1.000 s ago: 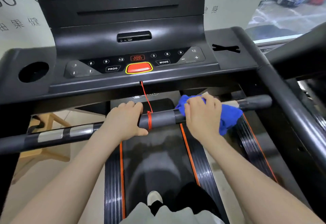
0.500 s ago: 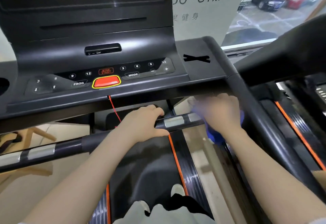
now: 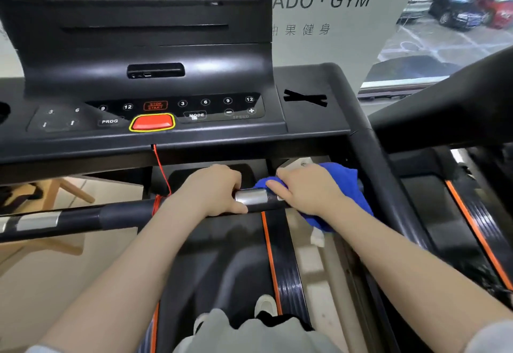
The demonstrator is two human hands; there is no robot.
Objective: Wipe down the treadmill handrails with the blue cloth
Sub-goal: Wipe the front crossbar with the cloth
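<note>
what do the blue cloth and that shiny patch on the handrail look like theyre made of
Blue cloth: soft, fuzzy fabric, probably microfibre, judging by its matte nap and loose bunched folds. Shiny patch: looks like polished metal, given its bright mirror-like glare against the matte black handrail.

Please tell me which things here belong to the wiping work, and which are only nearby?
For the job: blue cloth, front handrail, right hand, left hand.
Only nearby: red safety cord, red stop button, wooden stool.
</note>
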